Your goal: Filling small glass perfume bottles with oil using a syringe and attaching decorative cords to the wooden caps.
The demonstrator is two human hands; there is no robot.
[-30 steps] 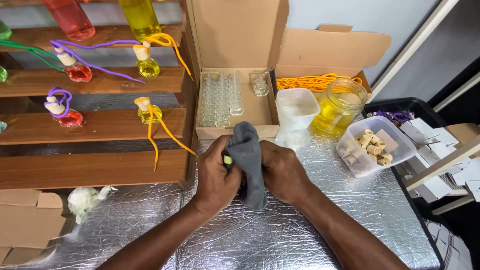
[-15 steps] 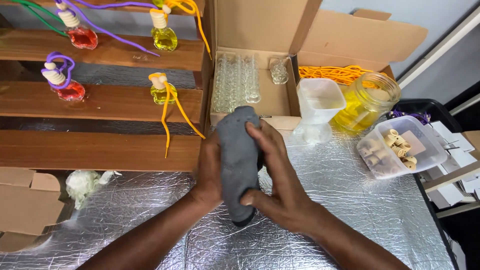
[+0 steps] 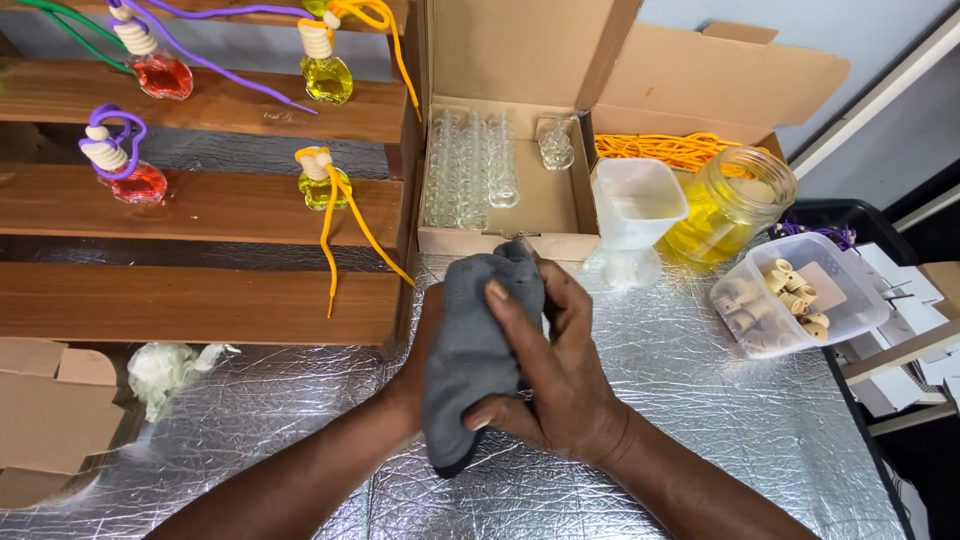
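Both my hands hold a grey cloth bunched up over the silver foil-covered table. My right hand wraps over the cloth from the right, thumb and fingers pressed into it. My left hand is mostly hidden behind the cloth, gripping it from the left. Whatever is inside the cloth is hidden. Just beyond my hands stands an open cardboard box with rows of small clear glass bottles.
Wooden steps at left carry small filled bottles with red and yellow liquid and coloured cords. To the right stand a white plastic cup, a glass jar of yellow liquid, a tub of wooden caps and orange cords.
My hands have turned and kneaded the cloth; my right hand now covers its right side. The view has shifted slightly closer and downward.
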